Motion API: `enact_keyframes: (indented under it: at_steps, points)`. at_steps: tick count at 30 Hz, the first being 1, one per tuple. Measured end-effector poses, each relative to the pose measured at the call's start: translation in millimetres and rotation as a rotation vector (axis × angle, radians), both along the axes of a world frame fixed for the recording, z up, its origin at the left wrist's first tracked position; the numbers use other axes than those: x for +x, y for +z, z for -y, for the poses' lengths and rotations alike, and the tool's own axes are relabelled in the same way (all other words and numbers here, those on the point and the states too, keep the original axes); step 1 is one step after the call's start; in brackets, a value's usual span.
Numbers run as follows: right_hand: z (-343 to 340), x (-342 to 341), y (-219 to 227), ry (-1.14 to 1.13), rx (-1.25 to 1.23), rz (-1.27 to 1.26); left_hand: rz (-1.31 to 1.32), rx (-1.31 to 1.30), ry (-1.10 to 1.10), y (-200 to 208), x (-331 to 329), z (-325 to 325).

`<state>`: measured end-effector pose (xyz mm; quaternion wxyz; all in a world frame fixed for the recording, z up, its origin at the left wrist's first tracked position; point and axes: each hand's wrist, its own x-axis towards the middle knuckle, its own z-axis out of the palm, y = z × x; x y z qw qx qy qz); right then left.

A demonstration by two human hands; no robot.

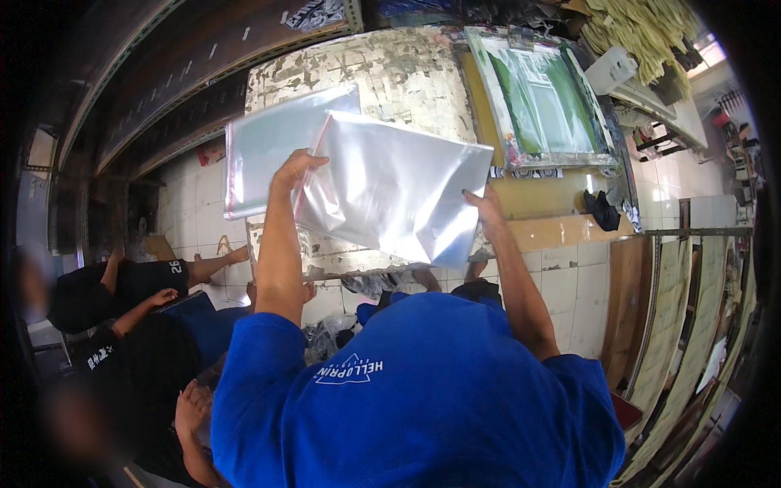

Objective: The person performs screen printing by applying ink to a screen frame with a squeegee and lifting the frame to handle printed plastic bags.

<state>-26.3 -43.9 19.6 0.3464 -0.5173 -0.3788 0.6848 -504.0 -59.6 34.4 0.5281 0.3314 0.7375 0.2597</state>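
Note:
Between my hands is a stack of clear plastic bags (399, 183), shiny and slightly bowed, tilted above the worktable. My left hand (303, 167) grips its left edge, thumb on top, fingers mostly hidden underneath. At the right edge my right hand (486, 207) pinches the plastic, its thumb on the upper face. Another stack of clear plastic bags (252, 154), with a reddish strip along its left edge, lies on the table behind my left hand and partly under the held stack.
The worktable (407, 69) has a worn, paint-flaked top. A framed printing screen (545, 98) with green mesh lies at the right, near a black cloth (602, 211). Two people in black (138, 358) sit at the left. Metal shelving (163, 98) stands far left; racks (675, 309) fill the right.

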Motion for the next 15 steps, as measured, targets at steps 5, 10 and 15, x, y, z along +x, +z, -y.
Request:
enact_keyframes:
  at_steps: [5,10,15]
  points:
    - [-4,-7,26,0.124,0.268,0.463,0.028,0.226,0.040,18,31,22]
    - [-12,-19,79,0.099,0.637,0.618,-0.094,0.455,0.187,72,70,54]
    - [-4,-18,109,-0.171,0.866,0.414,-0.095,0.778,0.544,97,121,92]
